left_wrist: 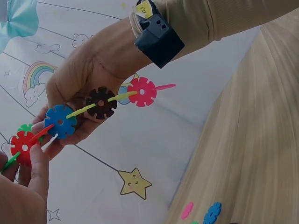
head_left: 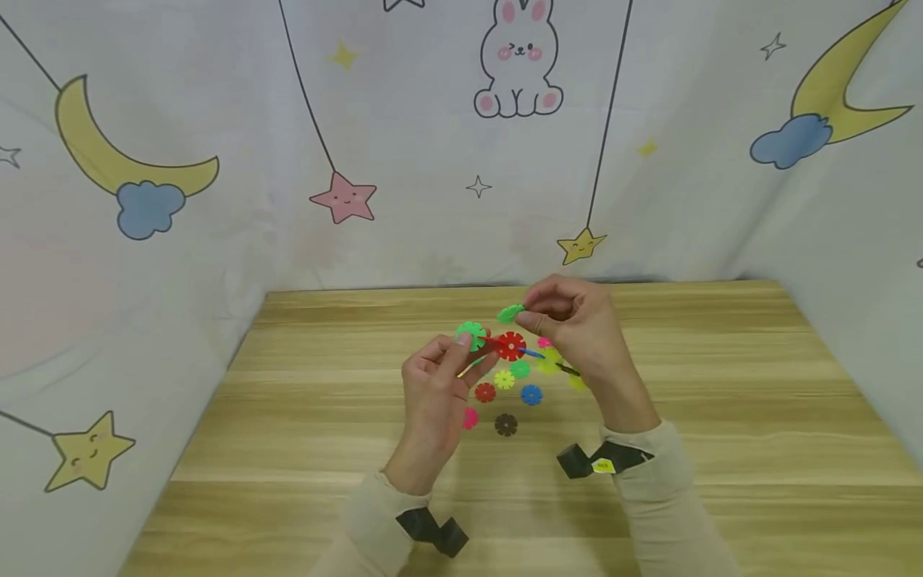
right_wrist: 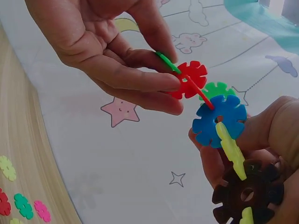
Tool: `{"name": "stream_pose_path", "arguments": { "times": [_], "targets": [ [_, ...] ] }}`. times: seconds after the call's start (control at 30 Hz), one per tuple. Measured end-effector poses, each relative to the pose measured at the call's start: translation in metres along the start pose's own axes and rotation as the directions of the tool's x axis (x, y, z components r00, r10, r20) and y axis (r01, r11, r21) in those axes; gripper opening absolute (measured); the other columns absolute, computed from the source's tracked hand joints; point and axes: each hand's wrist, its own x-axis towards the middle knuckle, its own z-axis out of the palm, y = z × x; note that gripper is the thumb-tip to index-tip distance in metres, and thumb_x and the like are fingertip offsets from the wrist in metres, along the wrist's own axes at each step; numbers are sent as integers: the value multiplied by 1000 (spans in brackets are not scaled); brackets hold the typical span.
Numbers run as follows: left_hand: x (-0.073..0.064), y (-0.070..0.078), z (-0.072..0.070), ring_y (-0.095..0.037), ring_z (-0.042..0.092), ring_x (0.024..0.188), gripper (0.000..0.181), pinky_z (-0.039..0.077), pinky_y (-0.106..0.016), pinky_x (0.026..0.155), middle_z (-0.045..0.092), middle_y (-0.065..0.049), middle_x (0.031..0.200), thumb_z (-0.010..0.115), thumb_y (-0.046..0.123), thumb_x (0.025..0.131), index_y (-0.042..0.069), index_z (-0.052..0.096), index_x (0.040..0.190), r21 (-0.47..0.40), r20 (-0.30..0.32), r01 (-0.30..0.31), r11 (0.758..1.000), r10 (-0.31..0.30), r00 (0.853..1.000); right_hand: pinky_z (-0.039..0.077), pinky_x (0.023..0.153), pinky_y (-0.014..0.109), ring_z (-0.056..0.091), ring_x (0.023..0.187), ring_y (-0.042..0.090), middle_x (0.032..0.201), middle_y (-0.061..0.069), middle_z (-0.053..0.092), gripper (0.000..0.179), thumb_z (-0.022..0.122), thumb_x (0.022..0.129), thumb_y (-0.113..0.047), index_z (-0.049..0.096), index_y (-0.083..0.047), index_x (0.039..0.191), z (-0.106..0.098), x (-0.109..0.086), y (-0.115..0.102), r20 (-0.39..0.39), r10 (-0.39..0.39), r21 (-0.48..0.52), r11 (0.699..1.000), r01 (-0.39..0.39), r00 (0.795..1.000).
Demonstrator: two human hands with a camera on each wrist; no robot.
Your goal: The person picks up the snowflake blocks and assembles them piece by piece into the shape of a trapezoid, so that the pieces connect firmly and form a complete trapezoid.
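Note:
My left hand (head_left: 436,385) pinches a green notched building disc (head_left: 472,336) at one end of a chain of interlocking discs. From there the chain runs through a red disc (head_left: 511,346), a blue disc (left_wrist: 60,122), a brown disc (left_wrist: 101,103) and a pink disc (left_wrist: 142,92), with edge-on discs linking them. Between thumb and fingers my right hand (head_left: 587,328) pinches another green disc (right_wrist: 217,91), held just above the red one. The chain passes under the right hand, which partly hides it in the head view.
Several loose discs lie on the wooden table (head_left: 303,449) below the hands, among them a blue disc (head_left: 531,394), a brown disc (head_left: 506,425) and a yellow disc (head_left: 504,379). A printed white curtain (head_left: 418,128) stands behind the table and at its sides.

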Motion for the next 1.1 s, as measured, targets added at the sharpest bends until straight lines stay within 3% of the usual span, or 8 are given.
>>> {"name": "stream_pose_path", "arguments": {
  "times": [0.2,0.5,0.7,0.9,1.1],
  "targets": [
    [-1,-3,4,-15,80,86,28,68,-36,94,79,1,90,62,2,106,10,76,83,24,9,-16,1000,16,1000,53,64,25,74,74,13,82,-8,79,12,82,93,-1,74,-1,102,5,-1,0,76,25,-42,999,-22,997],
    [-2,-2,6,-16,80,90,23,67,-36,95,80,-2,91,63,0,105,4,76,87,22,-25,-45,999,46,999,52,61,24,72,71,13,80,-6,78,10,80,92,5,73,3,99,5,0,1,98,-12,-8,1000,13,995],
    [-3,-4,5,-15,80,90,26,67,-36,95,77,-1,91,65,1,105,9,77,83,34,-41,-41,999,42,998,59,64,23,81,78,19,85,10,78,13,78,88,14,68,9,82,11,0,2,109,-61,21,998,59,992],
    [-5,-6,4,-15,80,88,30,68,-35,92,74,-2,90,65,-3,104,11,78,81,50,-64,-36,998,39,997,52,58,18,83,86,14,82,15,71,28,71,88,21,56,6,70,15,0,6,106,-63,34,998,59,992],
    [-7,-8,7,-16,81,87,24,68,-37,91,76,-4,92,69,-2,102,10,79,83,73,-93,-54,996,61,994,67,69,28,83,85,9,80,24,69,30,64,88,26,52,7,67,19,0,8,92,-95,47,995,91,991]
  ]
}}
